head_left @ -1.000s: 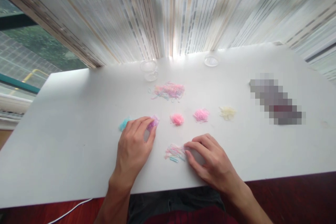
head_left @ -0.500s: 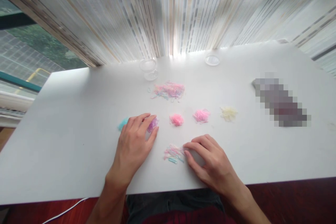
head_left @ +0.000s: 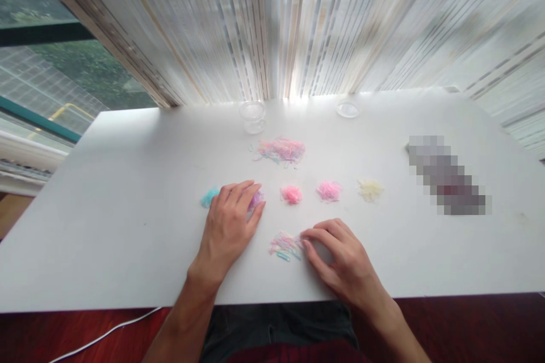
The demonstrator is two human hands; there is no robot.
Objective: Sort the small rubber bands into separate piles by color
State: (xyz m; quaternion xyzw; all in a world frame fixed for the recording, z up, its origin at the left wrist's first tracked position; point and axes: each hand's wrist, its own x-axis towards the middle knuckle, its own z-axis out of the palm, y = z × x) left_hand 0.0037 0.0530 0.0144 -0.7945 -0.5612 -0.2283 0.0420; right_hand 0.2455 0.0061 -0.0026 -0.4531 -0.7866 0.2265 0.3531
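Heaps (head_left: 292, 194) of single colours lie spaced in a row, presumably against mixing; left hand (head_left: 230, 216), thumb parted from fingers, arches over purple heap (head_left: 256, 199); right hand (head_left: 341, 258) curls at near mixed heap (head_left: 283, 245), likely for fingertip precision, grip unclear
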